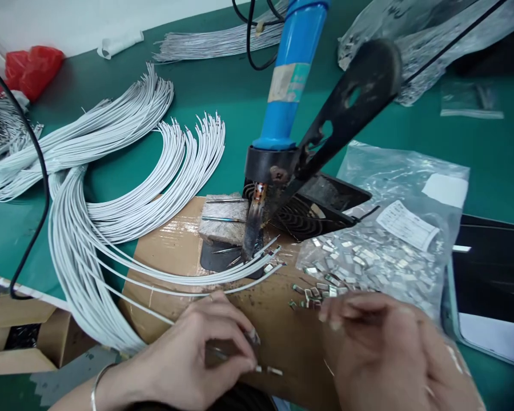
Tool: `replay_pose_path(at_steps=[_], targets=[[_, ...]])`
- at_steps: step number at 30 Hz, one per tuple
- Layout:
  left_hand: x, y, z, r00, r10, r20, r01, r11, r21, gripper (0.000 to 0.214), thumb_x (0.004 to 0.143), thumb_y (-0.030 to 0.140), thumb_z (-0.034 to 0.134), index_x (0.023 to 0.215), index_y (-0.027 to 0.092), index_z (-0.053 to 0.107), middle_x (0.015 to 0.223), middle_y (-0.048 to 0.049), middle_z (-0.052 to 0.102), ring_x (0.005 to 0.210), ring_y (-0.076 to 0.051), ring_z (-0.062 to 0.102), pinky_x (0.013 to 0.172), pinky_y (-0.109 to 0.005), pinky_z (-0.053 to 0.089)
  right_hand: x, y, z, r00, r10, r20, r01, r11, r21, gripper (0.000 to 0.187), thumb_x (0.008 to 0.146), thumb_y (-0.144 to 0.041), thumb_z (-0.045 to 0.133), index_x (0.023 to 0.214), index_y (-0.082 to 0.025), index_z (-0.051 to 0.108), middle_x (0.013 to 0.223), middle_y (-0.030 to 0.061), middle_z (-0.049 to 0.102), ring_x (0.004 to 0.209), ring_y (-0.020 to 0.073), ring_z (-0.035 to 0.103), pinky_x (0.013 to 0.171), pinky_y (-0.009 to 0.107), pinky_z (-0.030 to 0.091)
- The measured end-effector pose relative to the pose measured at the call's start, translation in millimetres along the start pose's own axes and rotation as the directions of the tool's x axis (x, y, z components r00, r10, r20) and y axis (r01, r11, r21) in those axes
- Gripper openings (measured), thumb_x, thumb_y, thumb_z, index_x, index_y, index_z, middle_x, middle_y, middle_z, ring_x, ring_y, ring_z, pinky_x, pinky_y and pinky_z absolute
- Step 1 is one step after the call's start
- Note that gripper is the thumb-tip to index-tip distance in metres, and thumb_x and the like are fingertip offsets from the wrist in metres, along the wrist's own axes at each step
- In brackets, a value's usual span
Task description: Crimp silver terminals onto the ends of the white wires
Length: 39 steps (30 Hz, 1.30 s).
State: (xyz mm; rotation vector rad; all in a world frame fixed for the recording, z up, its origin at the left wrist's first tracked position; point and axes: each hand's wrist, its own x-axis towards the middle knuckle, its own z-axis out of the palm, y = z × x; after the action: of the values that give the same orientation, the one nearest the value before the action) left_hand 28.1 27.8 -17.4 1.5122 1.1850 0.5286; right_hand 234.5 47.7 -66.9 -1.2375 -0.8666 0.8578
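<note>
One wire [264, 369], prob. pinched by L hand [192, 354].

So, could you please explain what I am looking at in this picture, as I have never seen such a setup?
This is one picture from a camera worn on a person's head, looking down at their own two bare hands. The left hand pinches a thin white wire; the right hand, blurred, is by loose small metal pieces. On the green table lie a cardboard sheet, curved bundles of white wires and a clear bag of more pieces. A blue-handled soldering iron sits in a black stand.
</note>
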Motion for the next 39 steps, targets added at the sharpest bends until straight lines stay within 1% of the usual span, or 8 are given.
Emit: replay_pose_path(at_steps=[3, 6, 12, 20, 27, 32, 35, 39], targets=[[-19.1, -23.8, -0.2, 0.982, 0.148, -0.120, -0.124, 0.974, 0.192, 0.020, 0.093, 0.007, 0.067, 0.104, 0.021, 0.076, 0.098, -0.0089, 0.077, 0.088, -0.020, 0.073, 0.081, -0.029, 0.058, 8.4, 10.2, -30.5, 0.999, 0.044, -0.009, -0.044, 0.997, 0.068, 0.051, 0.102, -0.054, 0.049, 0.078, -0.020, 0.079, 0.066, 0.0064, 0.071, 0.061, 0.0208, 0.066, 0.060, 0.035, 0.055], [-31.1, -54.8, -2.2, 0.830, 0.382, -0.406, -0.103, 0.821, 0.562, 0.030, 0.096, 0.005, 0.065, 0.121, 0.020, 0.069, 0.102, -0.0095, 0.071, 0.088, -0.019, 0.071, 0.075, -0.027, 0.057, 5.5, 13.3, -46.5, 0.991, 0.092, -0.092, -0.098, 0.994, -0.055, 0.057, 0.100, -0.061, 0.047, 0.075, -0.022, 0.078, 0.062, 0.0048, 0.071, 0.053, 0.0208, 0.064, 0.053, 0.036, 0.054], [-43.7, -76.6, -12.4, 0.791, 0.493, -0.364, -0.002, 0.596, 0.803, 0.014, 0.097, 0.011, 0.065, 0.106, 0.021, 0.064, 0.102, -0.0087, 0.061, 0.090, -0.023, 0.065, 0.081, -0.033, 0.055, -11.1, 7.2, -33.4, 0.997, 0.071, 0.037, -0.053, 0.933, -0.355, 0.020, 0.089, -0.038, 0.078, 0.084, -0.019, 0.084, 0.076, 0.0050, 0.078, 0.065, 0.0191, 0.070, 0.064, 0.031, 0.056], [-88.2, -65.7, -35.2, 0.978, 0.187, -0.091, -0.116, 0.854, 0.507, 0.017, 0.101, 0.008, 0.052, 0.103, 0.023, 0.057, 0.104, -0.0082, 0.067, 0.115, -0.021, 0.066, 0.090, -0.024, 0.052, -2.6, 5.3, -14.2, 0.983, -0.037, 0.182, 0.119, 0.877, -0.466, 0.018, 0.094, -0.037, 0.071, 0.091, -0.023, 0.082, 0.084, 0.0033, 0.077, 0.071, 0.0175, 0.068, 0.069, 0.030, 0.056], [-100.5, -45.8, -45.2, 0.998, -0.068, 0.009, 0.059, 0.908, 0.414, 0.015, 0.101, 0.020, 0.056, 0.114, 0.023, 0.063, 0.123, -0.0109, 0.064, 0.088, -0.018, 0.066, 0.076, -0.025, 0.052, 12.4, 10.5, 9.7, 0.923, -0.050, 0.380, 0.281, 0.764, -0.581, 0.017, 0.090, -0.032, 0.069, 0.094, -0.021, 0.082, 0.079, 0.0032, 0.074, 0.065, 0.0183, 0.064, 0.066, 0.033, 0.054], [-68.9, -13.5, -13.7, 0.958, -0.169, 0.233, 0.078, 0.932, 0.355, 0.028, 0.094, 0.026, 0.069, 0.122, 0.027, 0.070, 0.097, -0.0031, 0.073, 0.078, -0.020, 0.063, 0.076, -0.028, 0.047, 19.5, 21.8, 25.0, 0.883, -0.076, 0.463, 0.389, 0.670, -0.632, 0.014, 0.093, -0.032, 0.072, 0.090, -0.019, 0.077, 0.078, 0.0014, 0.070, 0.081, 0.0204, 0.067, 0.075, 0.035, 0.053], [-39.3, -8.2, 10.8, 0.932, -0.121, 0.342, 0.126, 0.992, 0.008, 0.014, 0.097, 0.027, 0.064, 0.101, 0.021, 0.077, 0.081, -0.0022, 0.073, 0.071, -0.017, 0.063, 0.068, -0.025, 0.045, 17.1, 25.8, 24.3, 0.879, -0.104, 0.466, 0.416, 0.648, -0.638, 0.022, 0.098, -0.036, 0.070, 0.087, -0.017, 0.072, 0.078, -0.0008, 0.070, 0.077, 0.0163, 0.067, 0.074, 0.032, 0.055], [-12.8, -20.7, 19.5, 0.968, -0.241, 0.066, 0.239, 0.818, -0.523, 0.030, 0.091, 0.044, 0.074, 0.085, 0.015, 0.069, 0.059, 0.0053, 0.053, 0.044, -0.007, 0.039, 0.045, -0.021, 0.026, 6.5, 23.4, 15.7, 0.885, -0.182, 0.429, 0.439, 0.635, -0.636, 0.022, 0.100, -0.034, 0.066, 0.087, -0.019, 0.074, 0.071, -0.0008, 0.071, 0.063, 0.0150, 0.065, 0.063, 0.029, 0.053]])
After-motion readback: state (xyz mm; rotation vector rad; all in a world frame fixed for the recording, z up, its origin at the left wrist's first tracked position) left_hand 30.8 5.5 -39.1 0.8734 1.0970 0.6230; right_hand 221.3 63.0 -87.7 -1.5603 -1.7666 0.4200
